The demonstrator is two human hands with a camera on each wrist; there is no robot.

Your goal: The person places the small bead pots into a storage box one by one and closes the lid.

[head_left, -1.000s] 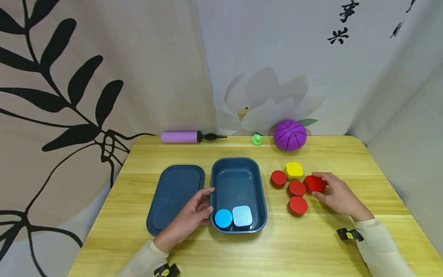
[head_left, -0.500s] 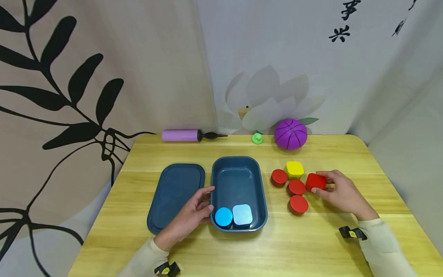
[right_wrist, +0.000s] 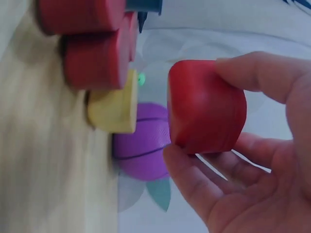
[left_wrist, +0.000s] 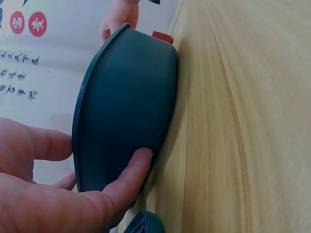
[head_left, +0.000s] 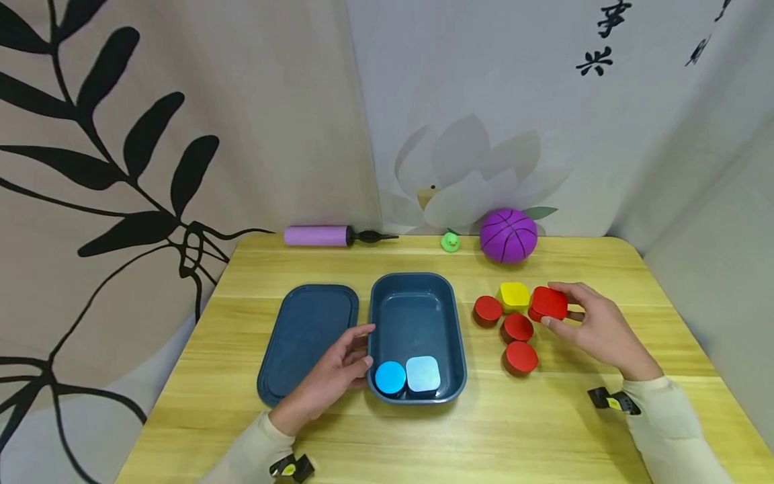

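Right hand [head_left: 598,333] pinches red rounded-square block [head_left: 547,303] in its fingers, now lifted off wooden counter [head_left: 435,444]; left hand [head_left: 326,382], fingers loose, touches dark-blue rectangular box [head_left: 417,329].

Right fingers [head_left: 559,327] pinch red block [head_left: 548,302] near yellow block [head_left: 513,296].

Bright, even light fills the head view, with a pale sheen across the desk [head_left: 387,447] and a soft shadow beside the right sleeve [head_left: 674,423]. Glare whitens the top of the square block [head_left: 422,374] (its blue nearly washes out). In the left wrist view, the wall of the tray [left_wrist: 129,97] is dim beside lighter wood. The right wrist view blurs the wood grain and red cylinders [right_wrist: 95,60]; the held red block [right_wrist: 206,107] looks crisper.
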